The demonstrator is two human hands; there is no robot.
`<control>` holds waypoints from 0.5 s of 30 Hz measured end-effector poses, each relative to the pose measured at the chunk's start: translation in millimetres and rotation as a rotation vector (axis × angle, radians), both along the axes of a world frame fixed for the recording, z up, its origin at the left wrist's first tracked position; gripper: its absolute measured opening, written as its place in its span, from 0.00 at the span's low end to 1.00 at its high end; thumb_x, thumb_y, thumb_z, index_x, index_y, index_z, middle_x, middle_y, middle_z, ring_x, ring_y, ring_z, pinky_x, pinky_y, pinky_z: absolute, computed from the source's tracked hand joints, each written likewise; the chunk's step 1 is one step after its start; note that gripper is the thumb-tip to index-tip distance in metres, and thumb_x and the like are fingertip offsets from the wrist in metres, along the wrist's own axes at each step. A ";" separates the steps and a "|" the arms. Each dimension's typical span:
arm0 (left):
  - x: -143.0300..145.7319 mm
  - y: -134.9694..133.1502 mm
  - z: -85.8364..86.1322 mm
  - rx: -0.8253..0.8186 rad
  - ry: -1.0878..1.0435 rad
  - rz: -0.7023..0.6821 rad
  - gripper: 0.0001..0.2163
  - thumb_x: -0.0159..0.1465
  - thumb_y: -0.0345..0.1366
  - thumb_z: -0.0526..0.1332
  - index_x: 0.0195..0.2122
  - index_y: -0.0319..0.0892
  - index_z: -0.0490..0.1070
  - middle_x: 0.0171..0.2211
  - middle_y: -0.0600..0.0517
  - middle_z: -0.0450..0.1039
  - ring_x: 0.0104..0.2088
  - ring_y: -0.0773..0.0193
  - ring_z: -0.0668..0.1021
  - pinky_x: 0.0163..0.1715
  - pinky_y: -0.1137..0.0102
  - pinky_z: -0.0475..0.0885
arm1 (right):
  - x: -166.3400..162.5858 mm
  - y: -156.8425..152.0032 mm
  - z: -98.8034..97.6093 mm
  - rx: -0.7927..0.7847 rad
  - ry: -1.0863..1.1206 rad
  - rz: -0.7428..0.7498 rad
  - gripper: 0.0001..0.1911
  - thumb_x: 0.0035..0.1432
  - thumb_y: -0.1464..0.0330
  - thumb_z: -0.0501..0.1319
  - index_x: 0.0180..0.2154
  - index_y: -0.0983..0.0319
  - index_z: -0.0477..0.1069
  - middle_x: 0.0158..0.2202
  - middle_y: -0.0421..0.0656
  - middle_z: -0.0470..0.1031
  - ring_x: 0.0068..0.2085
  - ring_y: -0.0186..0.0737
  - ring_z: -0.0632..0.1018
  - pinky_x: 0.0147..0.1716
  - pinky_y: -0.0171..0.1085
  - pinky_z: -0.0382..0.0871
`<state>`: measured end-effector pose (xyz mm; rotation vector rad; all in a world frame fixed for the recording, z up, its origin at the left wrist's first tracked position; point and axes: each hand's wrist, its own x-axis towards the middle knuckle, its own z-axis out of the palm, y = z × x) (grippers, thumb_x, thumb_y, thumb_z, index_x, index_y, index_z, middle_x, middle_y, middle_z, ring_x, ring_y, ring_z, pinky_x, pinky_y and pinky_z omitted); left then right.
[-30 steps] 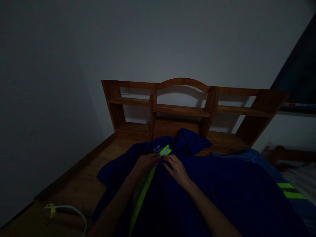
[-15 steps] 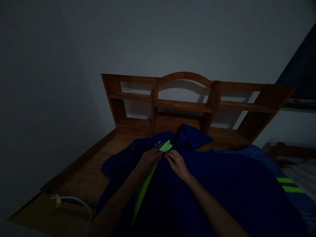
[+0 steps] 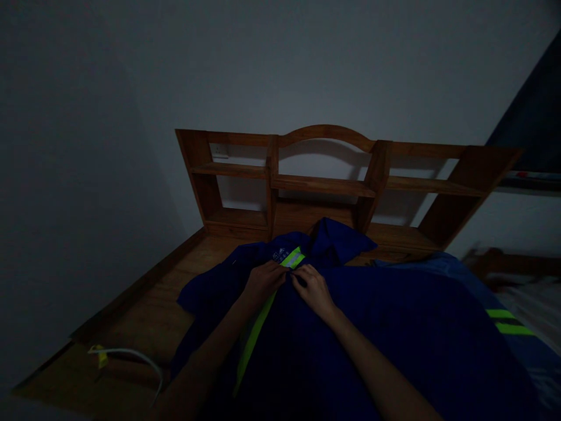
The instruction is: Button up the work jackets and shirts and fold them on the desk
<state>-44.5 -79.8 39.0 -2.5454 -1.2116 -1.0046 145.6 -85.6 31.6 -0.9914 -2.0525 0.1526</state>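
A dark blue jacket [image 3: 385, 316] with a yellow-green and silver reflective strip [image 3: 293, 257] is spread out in front of me. My left hand [image 3: 266, 282] pinches the cloth at its front edge, just below the bright end of the strip. Close beside it, my right hand [image 3: 313, 287] has thumb and fingers pinched on the same edge. The fingertips of both hands nearly meet. Whatever small part lies between them is too dark to make out. Small white print shows on the cloth left of the strip.
A wooden headboard with shelves [image 3: 324, 186] stands against the wall behind the jacket. A pale cable [image 3: 135, 352] with a yellow tag lies at lower left on the wooden boards [image 3: 144, 318]. Blue fabric with yellow-green bands [image 3: 511, 321] lies at right.
The view has shifted very slightly. Both hands stay at the same spot on the jacket's edge, with only tiny finger movement.
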 end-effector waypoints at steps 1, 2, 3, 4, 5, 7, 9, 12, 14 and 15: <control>0.2 0.1 -0.2 -0.001 -0.007 -0.003 0.11 0.64 0.32 0.54 0.46 0.45 0.72 0.38 0.49 0.75 0.41 0.64 0.75 0.40 0.71 0.70 | 0.2 0.1 -0.1 0.005 -0.020 0.002 0.09 0.62 0.68 0.54 0.39 0.58 0.73 0.37 0.44 0.73 0.42 0.41 0.73 0.42 0.40 0.69; 0.3 0.1 -0.3 -0.005 -0.013 -0.006 0.12 0.64 0.32 0.54 0.46 0.45 0.72 0.38 0.49 0.75 0.41 0.64 0.75 0.41 0.70 0.70 | 0.5 0.1 -0.1 0.011 -0.038 0.006 0.09 0.62 0.68 0.54 0.40 0.58 0.73 0.37 0.44 0.73 0.42 0.41 0.73 0.42 0.40 0.69; 0.4 0.2 -0.2 -0.014 -0.018 -0.008 0.12 0.64 0.32 0.54 0.46 0.45 0.72 0.38 0.49 0.75 0.41 0.64 0.75 0.41 0.70 0.70 | 0.7 0.1 0.0 0.017 -0.054 0.012 0.10 0.62 0.69 0.54 0.41 0.58 0.72 0.37 0.45 0.73 0.42 0.42 0.72 0.42 0.40 0.69; 0.2 0.5 0.0 -0.027 -0.028 -0.010 0.12 0.63 0.32 0.54 0.46 0.45 0.72 0.38 0.49 0.75 0.41 0.64 0.75 0.41 0.70 0.70 | 1.1 -0.1 0.3 0.024 -0.067 0.017 0.10 0.62 0.69 0.54 0.42 0.58 0.72 0.38 0.45 0.73 0.42 0.42 0.72 0.42 0.40 0.69; -0.4 0.9 0.3 -0.047 -0.042 -0.016 0.12 0.63 0.32 0.55 0.46 0.45 0.72 0.39 0.49 0.75 0.42 0.64 0.75 0.42 0.70 0.70 | 1.4 -0.5 0.8 0.031 -0.078 0.020 0.10 0.62 0.69 0.54 0.42 0.58 0.72 0.38 0.45 0.73 0.42 0.42 0.72 0.42 0.40 0.69; -3.0 2.2 1.1 -0.104 -0.083 -0.038 0.12 0.62 0.32 0.56 0.45 0.46 0.73 0.39 0.50 0.76 0.41 0.64 0.76 0.41 0.70 0.70 | 2.3 -1.5 2.2 0.042 -0.104 0.029 0.11 0.62 0.69 0.53 0.43 0.58 0.72 0.38 0.45 0.73 0.42 0.42 0.72 0.41 0.41 0.69; -6.8 3.7 1.9 -0.177 -0.134 -0.072 0.11 0.61 0.32 0.57 0.44 0.46 0.74 0.38 0.51 0.76 0.40 0.65 0.76 0.41 0.71 0.71 | 3.0 -2.9 3.9 0.049 -0.132 0.033 0.11 0.62 0.70 0.53 0.43 0.58 0.72 0.38 0.45 0.73 0.42 0.42 0.72 0.41 0.41 0.68; -11.5 5.4 2.4 -0.269 -0.165 -0.108 0.10 0.61 0.34 0.58 0.42 0.46 0.76 0.37 0.51 0.77 0.39 0.66 0.77 0.40 0.72 0.71 | 3.1 -4.5 6.0 0.049 -0.145 0.024 0.12 0.62 0.71 0.53 0.45 0.58 0.71 0.39 0.45 0.73 0.43 0.43 0.72 0.41 0.41 0.68; -12.3 6.2 1.3 -0.291 -0.157 -0.096 0.10 0.60 0.34 0.59 0.41 0.46 0.76 0.37 0.52 0.77 0.38 0.65 0.78 0.39 0.73 0.71 | 2.5 -4.6 5.7 0.043 -0.130 0.009 0.13 0.62 0.71 0.53 0.47 0.57 0.70 0.39 0.45 0.73 0.43 0.43 0.72 0.42 0.41 0.68; -12.1 6.6 0.2 -0.293 -0.153 -0.087 0.10 0.60 0.33 0.59 0.41 0.46 0.76 0.37 0.52 0.77 0.38 0.65 0.78 0.39 0.73 0.71 | 2.0 -4.2 4.9 0.038 -0.117 0.002 0.13 0.62 0.71 0.52 0.47 0.57 0.70 0.40 0.45 0.73 0.43 0.43 0.72 0.42 0.41 0.68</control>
